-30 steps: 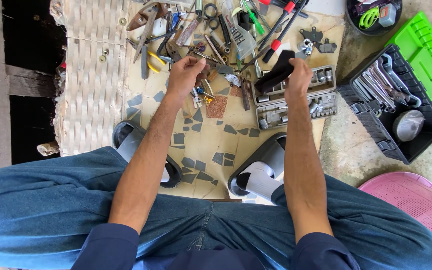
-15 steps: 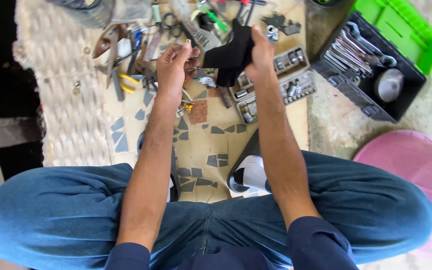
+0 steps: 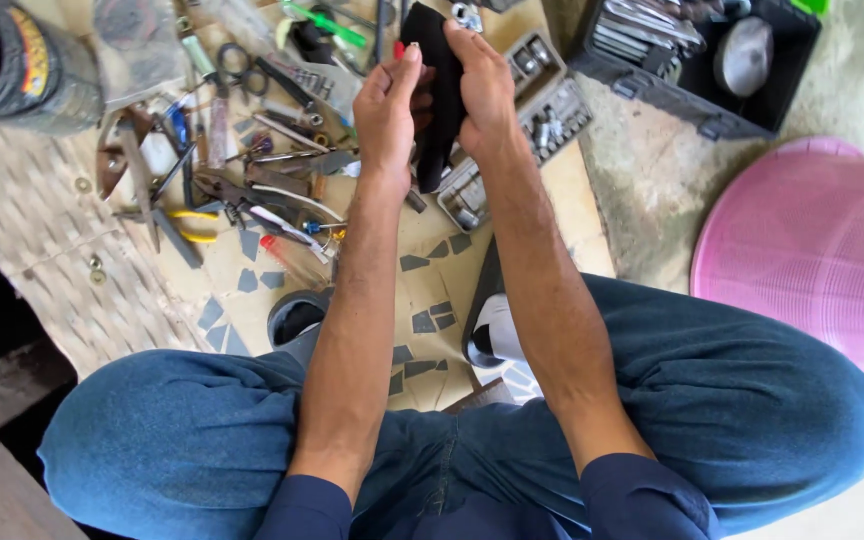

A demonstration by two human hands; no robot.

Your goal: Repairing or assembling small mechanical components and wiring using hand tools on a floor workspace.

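Observation:
My left hand point(image 3: 389, 108) and my right hand point(image 3: 482, 88) both grip a flat black object point(image 3: 438, 75), held upright above the floor between them. The left hand's fingers press its left edge, the right hand wraps its right side. Just below and to the right lies a grey socket-set tray point(image 3: 542, 110) with metal sockets. To the left a heap of hand tools point(image 3: 252, 180) is spread out: pliers, screwdrivers, scissors, yellow-handled cutters point(image 3: 192, 225).
A black toolbox point(image 3: 712, 70) with wrenches sits at the upper right, a pink plastic basin point(image 3: 812, 250) at the right. A dark tyre-like tub point(image 3: 22, 65) stands upper left. My blue-jeaned knees point(image 3: 202, 440) and shoes point(image 3: 497, 330) fill the lower frame over patterned tiles.
My right hand lifted the black object off the socket tray. My left hand left the tool heap and joined it on the object. The view shifted left and closer.

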